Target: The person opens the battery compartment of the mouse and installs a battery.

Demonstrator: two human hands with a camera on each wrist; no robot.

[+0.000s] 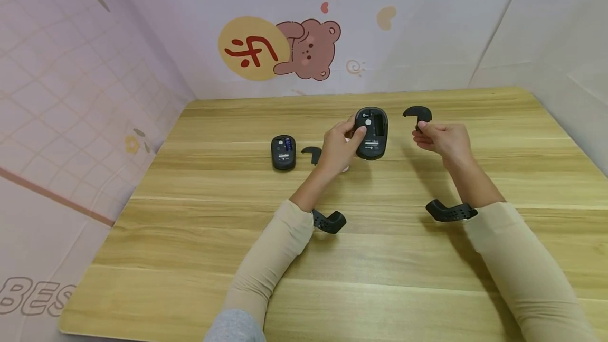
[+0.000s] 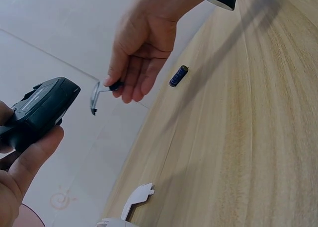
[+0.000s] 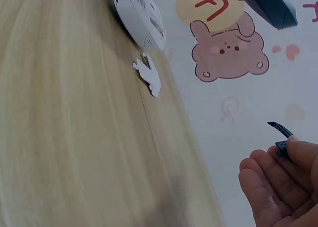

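My left hand [image 1: 338,146] grips a black computer mouse [image 1: 372,148] above the table, its underside turned up. The battery compartment in it is uncovered and looks dark inside. To the right, my right hand [image 1: 451,144] pinches a curved black battery cover [image 1: 421,112] between thumb and fingers, apart from the mouse. A second black mouse [image 1: 283,157] lies underside up at the left, a blue battery [image 1: 288,144] in its bay. Between it and my left hand lies another black battery cover [image 1: 313,153].
The right wrist view shows a white mouse [image 3: 139,13] and a white battery cover [image 3: 148,77] on the wooden table [image 1: 380,268]. A loose blue battery [image 2: 179,76] lies near the table's far edge in the left wrist view. Behind stands a printed wall [image 1: 418,57].
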